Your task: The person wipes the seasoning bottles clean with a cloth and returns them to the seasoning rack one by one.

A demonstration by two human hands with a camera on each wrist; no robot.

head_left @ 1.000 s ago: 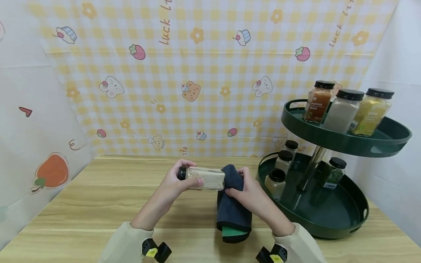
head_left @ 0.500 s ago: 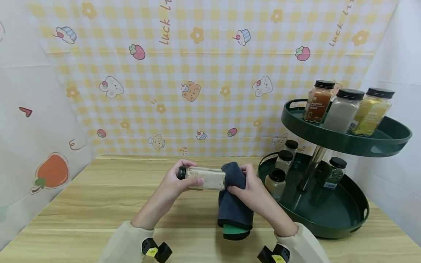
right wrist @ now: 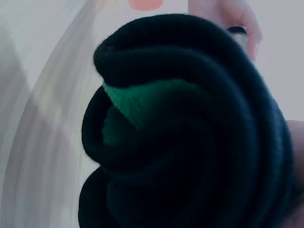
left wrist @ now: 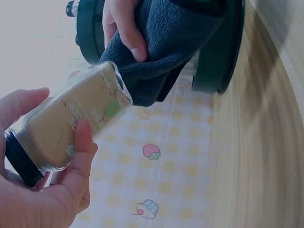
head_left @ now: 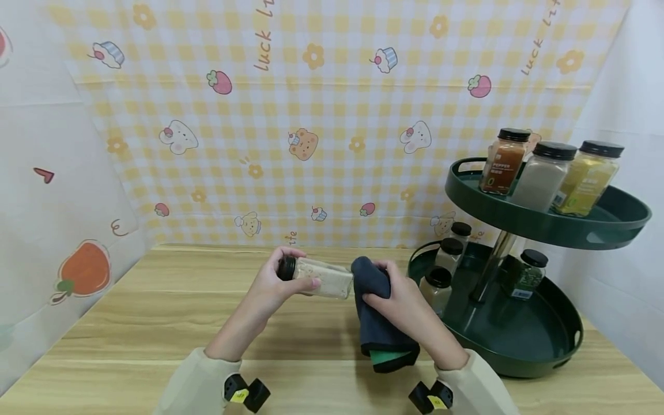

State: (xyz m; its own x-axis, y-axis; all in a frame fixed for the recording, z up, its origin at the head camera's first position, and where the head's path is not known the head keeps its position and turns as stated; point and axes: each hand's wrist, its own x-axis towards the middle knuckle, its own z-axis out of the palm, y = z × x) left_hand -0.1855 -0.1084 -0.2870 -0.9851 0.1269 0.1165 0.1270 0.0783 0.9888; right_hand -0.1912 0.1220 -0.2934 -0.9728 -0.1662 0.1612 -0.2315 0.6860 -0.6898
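My left hand (head_left: 277, 279) grips a clear spice jar (head_left: 324, 278) of pale beige powder near its black lid, thumb along the side. The jar lies on its side in the air, its base to the right and tipped slightly down. Bunched in my right hand (head_left: 396, 297) is a dark grey cloth (head_left: 381, 323) with a black edge and a green underside. The cloth's upper end is right at the jar's base, and its lower part hangs down. In the left wrist view, the jar (left wrist: 71, 118) shows printed lettering and a green ring, with the cloth (left wrist: 161, 47) behind its base.
On the right stands a dark green two-tier rack (head_left: 550, 230). Its upper tray bears an orange-brown pepper jar (head_left: 501, 167), a whitish jar (head_left: 539, 178) and a yellow jar (head_left: 586, 181). Several more jars stand on the lower tray (head_left: 519, 346). A patterned curtain (head_left: 332, 115) hangs behind the wooden table (head_left: 181, 323).
The jar has tilted so that its base points slightly lower. The cloth has shifted right, its hanging end swinging right and up, and its upper part is more bunched.
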